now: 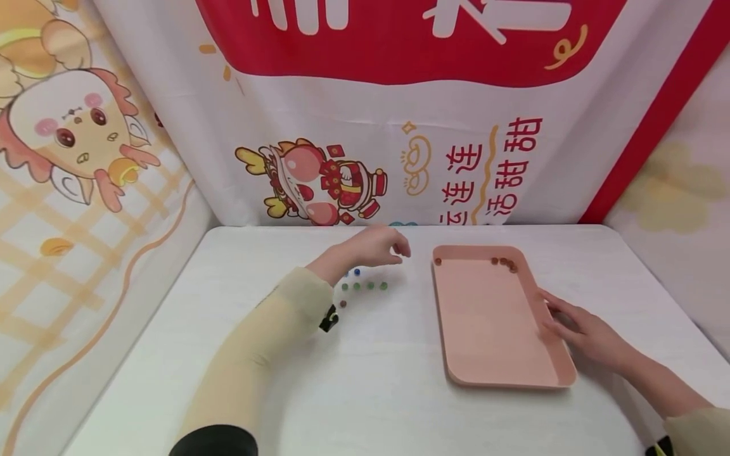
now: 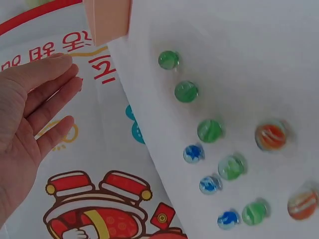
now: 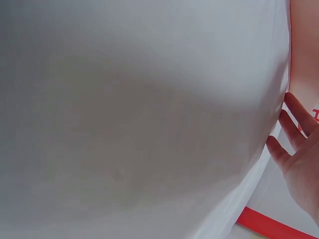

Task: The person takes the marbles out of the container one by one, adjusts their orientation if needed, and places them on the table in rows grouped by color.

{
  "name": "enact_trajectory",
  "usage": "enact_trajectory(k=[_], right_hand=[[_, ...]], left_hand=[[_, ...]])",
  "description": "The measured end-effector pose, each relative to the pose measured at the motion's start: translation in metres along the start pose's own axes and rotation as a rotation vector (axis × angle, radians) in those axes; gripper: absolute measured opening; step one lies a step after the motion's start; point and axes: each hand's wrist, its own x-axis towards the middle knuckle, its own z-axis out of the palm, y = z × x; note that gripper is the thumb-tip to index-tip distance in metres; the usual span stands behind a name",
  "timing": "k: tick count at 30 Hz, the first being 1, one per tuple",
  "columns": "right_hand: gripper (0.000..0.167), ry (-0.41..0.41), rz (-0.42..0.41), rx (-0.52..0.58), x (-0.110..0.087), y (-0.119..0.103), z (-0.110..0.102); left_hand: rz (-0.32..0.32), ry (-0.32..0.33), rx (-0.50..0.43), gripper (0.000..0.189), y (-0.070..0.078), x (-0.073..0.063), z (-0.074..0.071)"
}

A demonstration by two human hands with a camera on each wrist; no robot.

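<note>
My left hand (image 1: 373,246) hovers over the far middle of the white table, fingers loosely bent. In the left wrist view, nothing shows between the thumb and fingers of that hand (image 2: 37,109). Beneath and beside it lie green marbles (image 1: 371,286), blue marbles (image 1: 357,272) and an orange-brown marble (image 1: 343,304); the left wrist view shows a second orange-swirled marble (image 2: 303,204). My right hand (image 1: 593,332) holds the right rim of a pink tray (image 1: 493,316), thumb over the edge. Several brown marbles (image 1: 504,261) sit along the tray's far side, one in its far left corner.
The white table (image 1: 365,392) meets a printed cloth backdrop (image 1: 399,101) at its far edge. Patterned cloth walls (image 1: 85,253) stand at left and right. The tray has low raised sides.
</note>
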Motion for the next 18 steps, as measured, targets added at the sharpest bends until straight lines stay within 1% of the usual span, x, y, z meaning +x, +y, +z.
enact_trajectory(k=[4,9,11,18], right_hand=[[0.074,-0.013,0.004,0.012,0.001,0.0,0.001],[0.073,-0.005,-0.015,-0.002,0.001,0.0,0.0],[0.073,-0.001,-0.019,-0.008,0.001,0.0,-0.001],[0.072,0.011,-0.033,-0.014,0.0,0.002,-0.002]], left_hand=[[0.038,-0.003,-0.012,0.02,0.004,0.02,0.008],[0.055,0.018,-0.01,0.019,0.011,0.041,0.017],[0.056,0.022,-0.017,0.017,0.015,0.048,0.019],[0.094,0.014,-0.066,0.015,0.023,0.065,0.025]])
